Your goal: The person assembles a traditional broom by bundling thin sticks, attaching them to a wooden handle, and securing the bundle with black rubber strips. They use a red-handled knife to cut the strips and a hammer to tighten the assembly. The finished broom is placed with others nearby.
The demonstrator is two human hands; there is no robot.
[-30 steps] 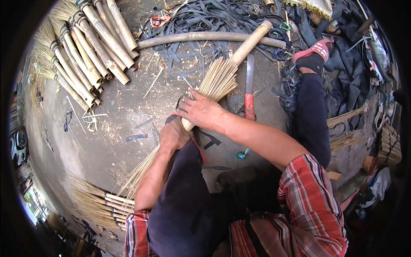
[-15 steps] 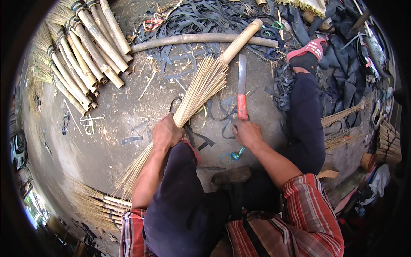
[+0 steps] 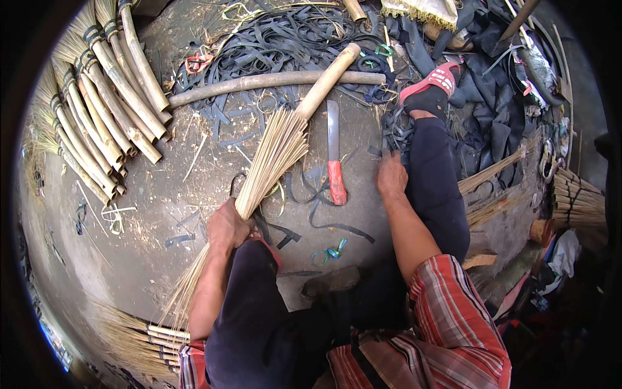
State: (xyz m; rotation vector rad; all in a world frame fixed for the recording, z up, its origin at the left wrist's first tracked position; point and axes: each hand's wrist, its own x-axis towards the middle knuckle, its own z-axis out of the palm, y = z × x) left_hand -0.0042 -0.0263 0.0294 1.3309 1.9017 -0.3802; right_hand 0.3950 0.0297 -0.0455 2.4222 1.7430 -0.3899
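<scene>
My left hand (image 3: 228, 227) is closed round the stalks of an unfinished-looking grass broom (image 3: 275, 155), beside my left knee. Its stiff stalk ends fan out around a bamboo handle (image 3: 329, 79) that points away to the far right, while the thin bristles trail back beneath my left forearm. On the ground right of the broom lies a machete (image 3: 334, 152) with a red grip, untouched. My right hand (image 3: 391, 175) is beside my right shin, fingers stretched toward black rubber strips (image 3: 396, 133) by my foot; its fingertips are close to them, and contact is unclear.
Several bamboo-handled brooms (image 3: 116, 97) lie in a row at the far left, with more bristle bundles (image 3: 152, 337) near left. A curved bamboo pole (image 3: 259, 82) crosses in front of a heap of black strips (image 3: 272, 45). A dark block (image 3: 330, 282) sits between my legs.
My right hand has let go of the machete's red grip and moved right to the strips near my foot. The left hand keeps its hold on the broom. The whole view has shifted.
</scene>
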